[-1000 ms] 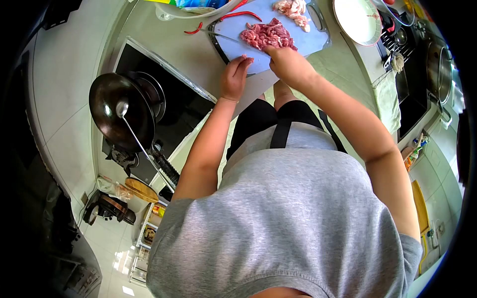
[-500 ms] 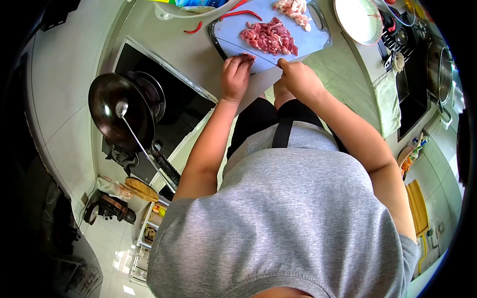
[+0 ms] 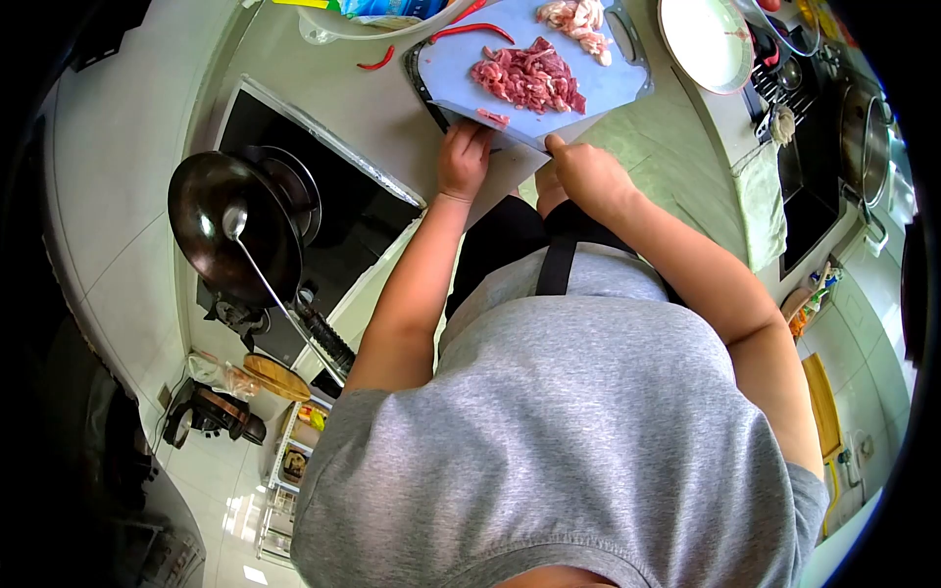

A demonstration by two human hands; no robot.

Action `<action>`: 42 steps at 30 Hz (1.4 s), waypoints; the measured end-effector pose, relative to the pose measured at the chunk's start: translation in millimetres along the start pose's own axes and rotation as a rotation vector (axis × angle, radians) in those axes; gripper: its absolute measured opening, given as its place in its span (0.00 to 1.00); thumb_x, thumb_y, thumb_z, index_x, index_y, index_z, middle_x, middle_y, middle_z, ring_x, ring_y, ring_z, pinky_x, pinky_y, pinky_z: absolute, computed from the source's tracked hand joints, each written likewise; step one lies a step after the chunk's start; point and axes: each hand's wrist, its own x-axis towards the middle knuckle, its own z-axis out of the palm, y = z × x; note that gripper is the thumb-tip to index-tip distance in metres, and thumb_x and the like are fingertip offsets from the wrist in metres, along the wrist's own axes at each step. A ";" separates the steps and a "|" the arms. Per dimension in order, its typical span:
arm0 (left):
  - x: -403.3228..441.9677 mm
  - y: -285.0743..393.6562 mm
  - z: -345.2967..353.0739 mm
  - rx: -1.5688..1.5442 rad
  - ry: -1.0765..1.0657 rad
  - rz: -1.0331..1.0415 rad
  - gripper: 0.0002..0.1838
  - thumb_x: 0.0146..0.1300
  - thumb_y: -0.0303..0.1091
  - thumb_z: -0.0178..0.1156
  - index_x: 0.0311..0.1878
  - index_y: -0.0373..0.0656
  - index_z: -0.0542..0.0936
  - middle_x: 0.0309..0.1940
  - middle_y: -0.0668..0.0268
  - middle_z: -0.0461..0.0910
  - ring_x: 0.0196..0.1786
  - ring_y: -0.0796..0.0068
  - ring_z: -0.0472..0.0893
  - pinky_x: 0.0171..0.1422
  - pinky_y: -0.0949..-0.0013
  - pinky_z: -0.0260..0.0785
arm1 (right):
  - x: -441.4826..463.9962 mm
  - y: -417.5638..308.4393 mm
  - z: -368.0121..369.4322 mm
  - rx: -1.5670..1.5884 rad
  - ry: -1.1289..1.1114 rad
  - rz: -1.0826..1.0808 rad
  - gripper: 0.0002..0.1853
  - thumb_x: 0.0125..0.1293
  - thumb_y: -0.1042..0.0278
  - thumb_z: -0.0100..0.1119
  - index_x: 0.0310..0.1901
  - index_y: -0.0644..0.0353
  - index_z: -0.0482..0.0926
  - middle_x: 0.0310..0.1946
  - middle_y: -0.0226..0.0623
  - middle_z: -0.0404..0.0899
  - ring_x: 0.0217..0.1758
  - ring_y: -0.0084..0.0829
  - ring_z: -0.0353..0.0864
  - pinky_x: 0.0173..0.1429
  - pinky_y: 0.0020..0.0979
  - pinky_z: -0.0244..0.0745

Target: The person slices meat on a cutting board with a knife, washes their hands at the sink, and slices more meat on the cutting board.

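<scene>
In my right hand (image 3: 588,174) is the handle of a kitchen knife (image 3: 490,125), fingers wrapped round it. Its wide blade is tilted along the near edge of the blue cutting board (image 3: 446,69). My left hand (image 3: 464,162) is closed on the near side of the blade, fingertips bunched and partly hidden by it; what they hold cannot be made out. Just beyond the blade lies a small strip of meat (image 3: 493,117). A heap of sliced red meat (image 3: 529,76) sits mid-board, with paler, fatty pieces (image 3: 576,24) at the far right.
A red chili (image 3: 472,30) crosses the board's far left edge; another chili (image 3: 376,60) lies on the counter. Left, a wok (image 3: 211,240) with a long ladle (image 3: 235,220) stands by the black cooktop (image 3: 353,211). A white bowl (image 3: 708,44) is at right, above a hanging cloth (image 3: 761,206).
The knife blade has tipped and shifted toward me, now covering my left fingertips. The small meat strip shows beyond the blade. My right hand has moved slightly nearer my body.
</scene>
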 end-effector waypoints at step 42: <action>0.7 3.3 -5.5 -0.008 0.046 -0.023 0.07 0.59 0.25 0.67 0.41 0.41 0.86 0.39 0.60 0.82 0.44 0.55 0.81 0.50 0.56 0.74 | 17.7 0.9 6.1 -0.029 0.023 -0.028 0.19 0.57 0.77 0.64 0.50 0.63 0.72 0.39 0.53 0.84 0.48 0.55 0.84 0.48 0.49 0.80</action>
